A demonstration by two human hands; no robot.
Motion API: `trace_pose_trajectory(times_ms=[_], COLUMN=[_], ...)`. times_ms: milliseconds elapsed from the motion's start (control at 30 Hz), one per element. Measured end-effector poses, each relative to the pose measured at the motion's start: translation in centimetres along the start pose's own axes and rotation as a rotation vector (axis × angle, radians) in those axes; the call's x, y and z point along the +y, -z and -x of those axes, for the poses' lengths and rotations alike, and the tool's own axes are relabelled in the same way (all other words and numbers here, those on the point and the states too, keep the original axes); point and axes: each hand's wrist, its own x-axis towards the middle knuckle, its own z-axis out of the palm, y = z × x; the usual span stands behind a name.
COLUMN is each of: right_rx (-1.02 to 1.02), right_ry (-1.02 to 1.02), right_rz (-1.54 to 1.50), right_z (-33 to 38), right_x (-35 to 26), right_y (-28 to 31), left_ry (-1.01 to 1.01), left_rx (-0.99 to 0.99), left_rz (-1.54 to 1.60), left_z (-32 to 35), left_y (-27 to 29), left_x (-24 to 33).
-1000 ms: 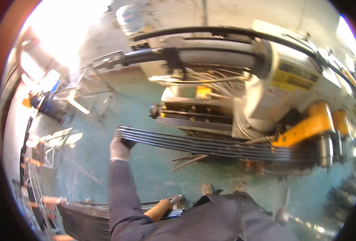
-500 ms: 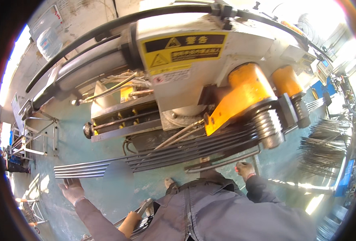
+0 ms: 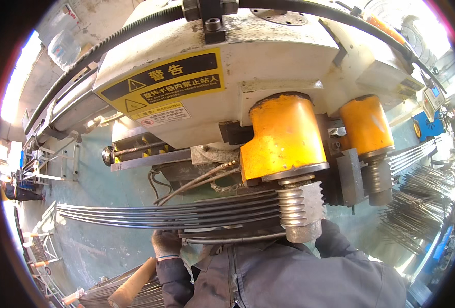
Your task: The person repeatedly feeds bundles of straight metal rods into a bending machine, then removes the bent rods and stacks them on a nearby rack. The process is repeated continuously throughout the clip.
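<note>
A row of several long dark metal rods (image 3: 135,215) runs from the left into the bending machine, under its orange housing (image 3: 289,138). My left hand (image 3: 165,244) is at the near edge of the rods, left of the machine's ribbed steel roller (image 3: 300,210). Its fingertips go out of sight at the rods, so I cannot tell whether it grips them. A shorter rod (image 3: 232,239) lies on the near side, close to my left fingers. My right sleeve (image 3: 336,239) reaches up behind the roller, which hides my right hand.
A second orange housing (image 3: 367,126) with its own ribbed roller stands to the right. Many loose rods (image 3: 417,205) are piled at the far right. A brown cylinder (image 3: 132,283) is at my lower left. A black hose (image 3: 119,32) arches above the machine.
The machine's head has swung, its orange housing coming nearer and left. My left hand has moved right along the rods. My right hand has gone behind the roller.
</note>
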Motion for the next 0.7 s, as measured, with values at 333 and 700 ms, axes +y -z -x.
trace_pose_trajectory(times_ms=[333,700], right_rx=[0.320,1.234], right_ry=[-0.920,-0.470], right_rz=[-1.558,-1.814], right_z=[6.7,10.0], right_x=[-10.5,-14.8], right_y=[21.1,39.9], left_ry=[-0.510,-0.365], left_rx=[-0.529,-0.769], left_rz=[-1.082,-0.711], left_z=[2.3,2.5], left_y=[-6.3,-8.1], left_x=[1.5,4.1])
